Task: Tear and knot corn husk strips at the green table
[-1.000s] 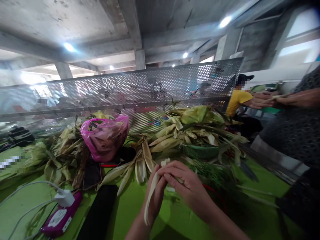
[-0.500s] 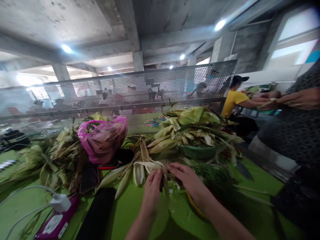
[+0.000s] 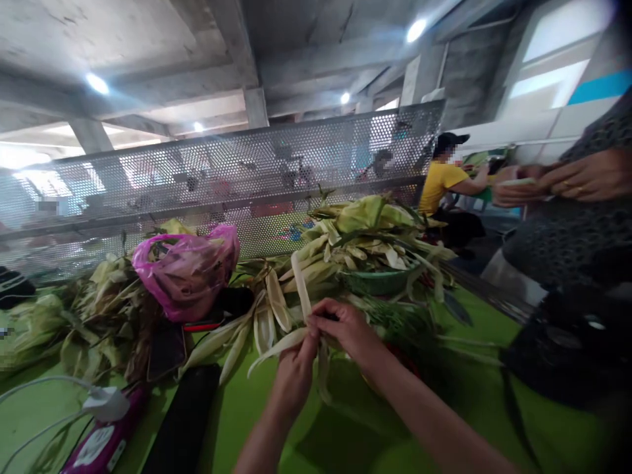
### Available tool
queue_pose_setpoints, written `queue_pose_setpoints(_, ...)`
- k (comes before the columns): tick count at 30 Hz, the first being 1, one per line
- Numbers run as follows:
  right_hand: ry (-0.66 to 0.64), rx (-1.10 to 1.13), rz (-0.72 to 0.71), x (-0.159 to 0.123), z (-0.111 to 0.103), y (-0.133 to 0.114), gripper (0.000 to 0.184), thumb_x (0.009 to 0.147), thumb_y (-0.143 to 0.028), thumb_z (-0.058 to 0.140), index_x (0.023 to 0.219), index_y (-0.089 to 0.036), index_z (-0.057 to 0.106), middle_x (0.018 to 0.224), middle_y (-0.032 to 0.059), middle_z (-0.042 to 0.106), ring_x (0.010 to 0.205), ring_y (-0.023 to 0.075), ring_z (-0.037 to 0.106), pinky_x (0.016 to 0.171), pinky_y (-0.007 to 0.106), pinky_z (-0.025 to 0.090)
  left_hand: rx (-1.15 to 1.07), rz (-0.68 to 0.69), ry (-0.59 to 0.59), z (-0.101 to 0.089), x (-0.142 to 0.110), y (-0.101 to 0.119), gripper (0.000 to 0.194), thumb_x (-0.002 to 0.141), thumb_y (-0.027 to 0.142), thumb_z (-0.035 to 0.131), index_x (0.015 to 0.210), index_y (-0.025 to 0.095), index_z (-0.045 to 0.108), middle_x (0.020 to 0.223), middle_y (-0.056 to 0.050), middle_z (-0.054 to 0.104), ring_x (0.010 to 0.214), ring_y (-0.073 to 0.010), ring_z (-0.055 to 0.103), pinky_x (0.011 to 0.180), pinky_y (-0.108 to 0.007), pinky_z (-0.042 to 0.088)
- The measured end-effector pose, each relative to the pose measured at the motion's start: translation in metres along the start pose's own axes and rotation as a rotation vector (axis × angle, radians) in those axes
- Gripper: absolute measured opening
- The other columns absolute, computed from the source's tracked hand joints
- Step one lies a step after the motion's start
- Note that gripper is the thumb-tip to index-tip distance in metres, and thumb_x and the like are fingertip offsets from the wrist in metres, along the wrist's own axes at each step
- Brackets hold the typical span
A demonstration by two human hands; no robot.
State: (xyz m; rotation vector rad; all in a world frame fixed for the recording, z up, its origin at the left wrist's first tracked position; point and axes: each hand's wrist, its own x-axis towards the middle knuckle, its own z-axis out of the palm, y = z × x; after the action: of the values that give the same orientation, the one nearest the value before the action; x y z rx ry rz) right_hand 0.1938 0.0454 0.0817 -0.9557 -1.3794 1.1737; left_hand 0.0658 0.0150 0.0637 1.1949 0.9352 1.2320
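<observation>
Husk strips [image 3: 300,284] are pinched in fingertips of L hand [image 3: 295,370] & R hand [image 3: 347,325], prob. so join is steadied; husk pile [image 3: 368,227] is set nearby, prob. for easy reach.

Husk strip [image 3: 301,288], near: matt, papery, fibrous. Far screen [image 3: 266,150]: perforated metal, dull sheen. Bag [image 3: 187,280], left: thin glossy plastic. Tabletop [image 3: 247,401] looks smooth, faintly glossy. Ceiling [image 3: 123,36]: rough, matt concrete.
</observation>
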Motion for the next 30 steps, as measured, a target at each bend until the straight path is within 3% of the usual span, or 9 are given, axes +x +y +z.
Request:
queue_pose_setpoints(4, -0.092, 0.013, 0.03, -0.002, -0.006, -0.002, 0.033, 0.083, -0.049, 0.059, 0.08, -0.017, 0.066, 0.071, -0.001, 0.06, 0.066, 0.0135, 0.055, 0.061, 0.024, 0.043, -0.078, -0.053, -0.006, -0.005, 0.001, 0.007, 0.038, 0.078, 0.054, 0.062, 0.084, 0.017, 0.071, 0.076, -0.005, 0.064, 0.08, -0.0204, 0.056, 0.077, -0.027, 0.043)
queue_pose_setpoints(8, -0.098, -0.127, 0.015, -0.005, -0.018, -0.008, 0.029, 0.084, -0.044, 0.061, 0.075, -0.017, 0.063, 0.063, -0.0043, 0.052, 0.058, 0.0109, 0.047, 0.053, 0.022, 0.034, -0.042, -0.018, 0.1, -0.008, 0.003, 0.01, 0.038, 0.079, 0.054, 0.061, 0.071, 0.017, 0.066, 0.055, 0.002, 0.048, 0.058, -0.0136, 0.043, 0.062, -0.024, 0.039)
queue_pose_setpoints(11, -0.087, -0.209, -0.062, -0.002, -0.022, -0.005, 0.025, 0.08, -0.039, 0.066, 0.07, -0.017, 0.061, 0.063, -0.005, 0.052, 0.062, 0.0111, 0.046, 0.059, 0.023, 0.034, -0.152, -0.001, 0.126, -0.009, 0.004, 0.009, 0.034, 0.078, 0.05, 0.063, 0.075, 0.016, 0.067, 0.063, 0.001, 0.054, 0.066, -0.0143, 0.049, 0.067, -0.024, 0.042)
queue_pose_setpoints(15, -0.085, -0.261, -0.064, 0.002, -0.02, 0.004, 0.023, 0.079, -0.039, 0.067, 0.071, -0.017, 0.065, 0.066, -0.003, 0.056, 0.066, 0.0137, 0.05, 0.063, 0.025, 0.038, -0.185, -0.022, 0.144, -0.01, 0.007, 0.005, 0.031, 0.076, 0.046, 0.065, 0.082, 0.015, 0.069, 0.075, -0.003, 0.063, 0.08, -0.0182, 0.056, 0.076, -0.026, 0.044)
queue_pose_setpoints(20, -0.122, -0.092, 0.009, -0.001, -0.013, 0.003, 0.032, 0.083, -0.047, 0.062, 0.089, -0.017, 0.073, 0.092, 0.0061, 0.067, 0.094, 0.0216, 0.06, 0.085, 0.033, 0.043, -0.07, -0.031, 0.015, -0.013, 0.005, 0.006, 0.036, 0.081, 0.046, 0.06, 0.097, 0.015, 0.071, 0.096, -0.007, 0.069, 0.096, -0.023, 0.058, 0.087, -0.031, 0.044)
queue_pose_setpoints(25, -0.121, 0.061, 0.084, -0.002, -0.011, 0.003, 0.029, 0.071, -0.039, 0.076, 0.09, -0.018, 0.07, 0.081, 0.0022, 0.068, 0.074, 0.0154, 0.059, 0.073, 0.029, 0.045, 0.074, -0.028, -0.135, -0.009, -0.001, 0.007, 0.039, 0.085, 0.045, 0.054, 0.109, 0.018, 0.069, 0.114, -0.008, 0.067, 0.112, -0.0274, 0.054, 0.096, -0.035, 0.041)
queue_pose_setpoints(28, -0.082, 0.073, 0.034, -0.001, -0.01, 0.002, 0.019, 0.07, -0.033, 0.077, 0.074, -0.017, 0.067, 0.065, -0.0019, 0.063, 0.062, 0.0118, 0.054, 0.063, 0.025, 0.041, 0.157, 0.017, -0.15, -0.008, -0.002, 0.002, 0.034, 0.086, 0.044, 0.054, 0.102, 0.019, 0.07, 0.105, -0.007, 0.069, 0.103, -0.0252, 0.056, 0.089, -0.032, 0.043)
queue_pose_setpoints(30, -0.094, 0.105, 0.008, 0.0, -0.006, 0.001, 0.017, 0.07, -0.03, 0.076, 0.071, -0.017, 0.065, 0.061, -0.0035, 0.06, 0.059, 0.0107, 0.052, 0.06, 0.024, 0.04, 0.217, 0.072, -0.129, -0.007, -0.001, -0.001, 0.031, 0.083, 0.046, 0.058, 0.086, 0.018, 0.071, 0.083, -0.004, 0.067, 0.082, -0.0212, 0.056, 0.074, -0.028, 0.043)
